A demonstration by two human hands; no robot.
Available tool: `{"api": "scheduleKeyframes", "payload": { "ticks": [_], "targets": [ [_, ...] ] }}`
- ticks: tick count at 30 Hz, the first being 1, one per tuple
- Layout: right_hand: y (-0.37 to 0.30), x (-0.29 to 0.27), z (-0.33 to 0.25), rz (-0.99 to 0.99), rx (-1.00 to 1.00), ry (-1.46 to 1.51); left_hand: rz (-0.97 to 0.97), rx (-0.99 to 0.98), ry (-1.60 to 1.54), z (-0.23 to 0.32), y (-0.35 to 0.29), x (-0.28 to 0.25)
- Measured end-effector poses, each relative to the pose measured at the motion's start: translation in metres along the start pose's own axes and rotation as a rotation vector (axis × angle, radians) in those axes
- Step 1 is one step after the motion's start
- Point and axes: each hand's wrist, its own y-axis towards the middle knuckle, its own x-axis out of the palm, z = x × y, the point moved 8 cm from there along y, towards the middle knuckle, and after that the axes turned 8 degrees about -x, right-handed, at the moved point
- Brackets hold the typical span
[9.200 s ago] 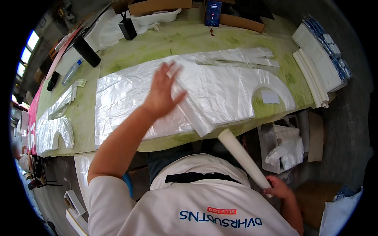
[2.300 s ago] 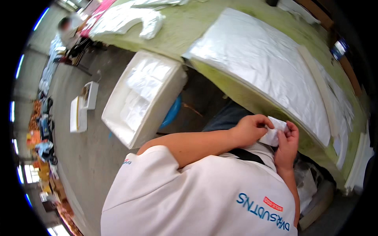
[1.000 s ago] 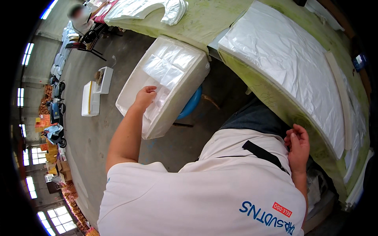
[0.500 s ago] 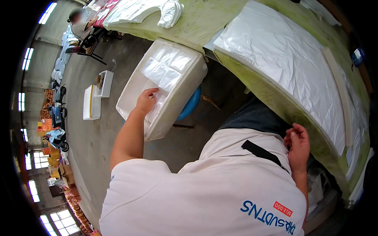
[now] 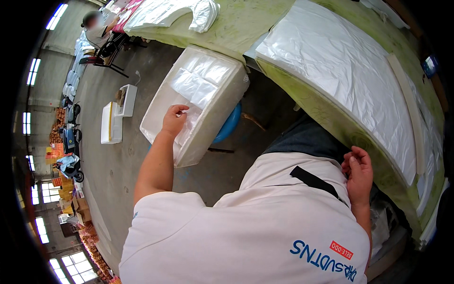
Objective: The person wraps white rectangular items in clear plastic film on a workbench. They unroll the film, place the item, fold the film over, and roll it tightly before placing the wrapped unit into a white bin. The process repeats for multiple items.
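Note:
My left hand point(image 5: 175, 120) is over the near part of a white bin point(image 5: 156, 113), palm down with fingers loosely bent. A small gap shows between thumb and fingers, with nothing visible held. Close beneath it lies thin clear plastic film point(image 5: 191, 120). Beyond the fingertips, stacks of folded clear plastic bags point(image 5: 201, 71) fill the far part of the bin. My right hand point(image 5: 358, 174) hangs by my waist near the table's edge, fingers loosely curled and apart, holding nothing that I can see.
A green-covered table point(image 5: 302, 94) carries a broad stack of white plastic sheets point(image 5: 331, 71) and a long pale strip point(image 5: 406, 109). Beneath the bin is a blue stool point(image 5: 229, 125). White foam boxes point(image 5: 111, 124) stand on the floor; a seated person point(image 5: 97, 35) works farther off.
My left hand has lifted slightly and drawn back a little from the plastic film. My right hand is almost where it was, and the stacked bags look unchanged.

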Motion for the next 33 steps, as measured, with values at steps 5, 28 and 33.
{"api": "scheduleKeyframes", "payload": {
  "ticks": [5,28,33],
  "targets": [
    [0.001,-0.002,0.003,0.0,0.013,0.047,-0.172,0.088,0.081,0.027,-0.022,0.013],
    [-0.019,-0.177,-0.158,0.411,-0.309,-1.395,-0.522,0.902,-0.618,0.403,-0.13,0.123],
    [-0.022,-0.186,-0.166,0.532,-0.593,-1.519,-0.636,1.193,-0.365,0.531,-0.195,0.186]
  ]
}}
